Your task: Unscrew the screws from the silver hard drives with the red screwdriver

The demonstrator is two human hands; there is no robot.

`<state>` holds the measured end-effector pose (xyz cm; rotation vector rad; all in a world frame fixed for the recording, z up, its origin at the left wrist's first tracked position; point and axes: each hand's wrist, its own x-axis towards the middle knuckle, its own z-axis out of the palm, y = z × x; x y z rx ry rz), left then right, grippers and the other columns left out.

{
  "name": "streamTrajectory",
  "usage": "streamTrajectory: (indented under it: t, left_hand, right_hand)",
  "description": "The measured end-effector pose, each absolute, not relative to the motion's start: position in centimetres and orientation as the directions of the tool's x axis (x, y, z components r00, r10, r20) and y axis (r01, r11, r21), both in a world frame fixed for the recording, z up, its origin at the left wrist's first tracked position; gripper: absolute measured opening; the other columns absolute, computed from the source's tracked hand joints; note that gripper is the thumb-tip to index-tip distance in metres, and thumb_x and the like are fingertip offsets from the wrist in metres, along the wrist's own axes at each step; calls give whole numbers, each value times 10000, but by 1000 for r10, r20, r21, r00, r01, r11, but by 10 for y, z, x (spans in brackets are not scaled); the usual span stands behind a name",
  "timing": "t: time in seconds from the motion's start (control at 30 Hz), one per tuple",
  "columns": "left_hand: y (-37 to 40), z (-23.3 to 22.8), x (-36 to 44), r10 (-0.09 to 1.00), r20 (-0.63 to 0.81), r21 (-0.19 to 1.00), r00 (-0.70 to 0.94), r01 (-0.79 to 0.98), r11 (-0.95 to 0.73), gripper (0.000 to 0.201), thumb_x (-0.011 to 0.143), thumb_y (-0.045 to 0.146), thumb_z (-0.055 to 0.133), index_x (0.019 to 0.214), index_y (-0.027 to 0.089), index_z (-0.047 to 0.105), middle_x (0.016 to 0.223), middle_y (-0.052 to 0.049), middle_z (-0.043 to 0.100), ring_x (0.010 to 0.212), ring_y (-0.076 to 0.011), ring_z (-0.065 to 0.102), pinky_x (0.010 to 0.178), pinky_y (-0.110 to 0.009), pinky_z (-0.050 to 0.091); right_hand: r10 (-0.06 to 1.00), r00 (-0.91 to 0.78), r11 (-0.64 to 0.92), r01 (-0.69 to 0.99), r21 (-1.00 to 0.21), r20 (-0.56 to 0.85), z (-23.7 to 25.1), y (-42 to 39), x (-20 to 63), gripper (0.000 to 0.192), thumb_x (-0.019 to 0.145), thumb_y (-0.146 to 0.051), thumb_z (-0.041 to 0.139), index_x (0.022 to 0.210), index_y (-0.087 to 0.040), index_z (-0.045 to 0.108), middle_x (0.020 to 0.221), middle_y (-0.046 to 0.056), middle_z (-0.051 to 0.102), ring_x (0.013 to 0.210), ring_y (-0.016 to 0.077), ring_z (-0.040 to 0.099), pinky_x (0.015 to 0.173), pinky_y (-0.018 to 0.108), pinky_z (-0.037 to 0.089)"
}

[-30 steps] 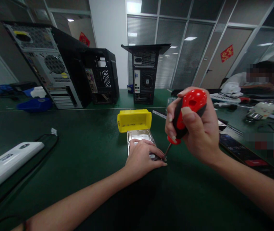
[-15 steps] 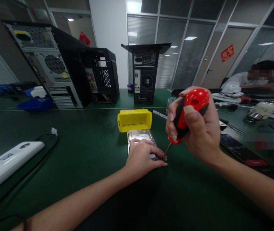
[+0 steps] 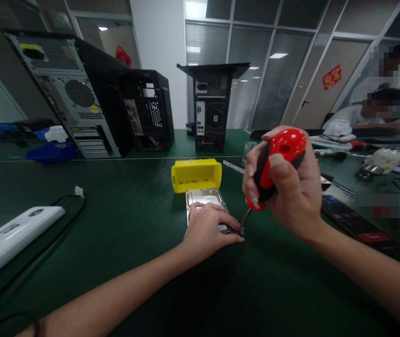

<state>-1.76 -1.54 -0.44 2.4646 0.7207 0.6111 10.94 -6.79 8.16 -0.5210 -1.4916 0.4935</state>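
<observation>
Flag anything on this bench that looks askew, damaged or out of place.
Nothing looks damaged or spilled. The left hand lies flat on the hard drive, and the right hand holds the red screwdriver with its tip at the drive's near right corner. Oddest sight: the middle computer tower at the back has a loose panel lying across its top.

Red-and-black screwdriver [image 3: 276, 164]; silver hard drive [image 3: 205, 197]; yellow bin [image 3: 196, 175]
</observation>
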Motion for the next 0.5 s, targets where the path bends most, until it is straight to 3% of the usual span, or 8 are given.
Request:
streamTrajectory:
  t: [0.5]
  left_hand:
    - [-14, -6, -18, 584, 287, 563, 759, 360, -744, 122, 702, 405, 753, 803, 342, 727, 927, 95, 739, 1002, -238, 575, 884, -427, 232]
  right_hand:
    - [611, 18, 792, 4, -611, 792, 81, -68, 110, 203, 859, -329, 561, 1029, -272, 465, 769, -21, 516, 446, 77, 480, 383, 236, 409]
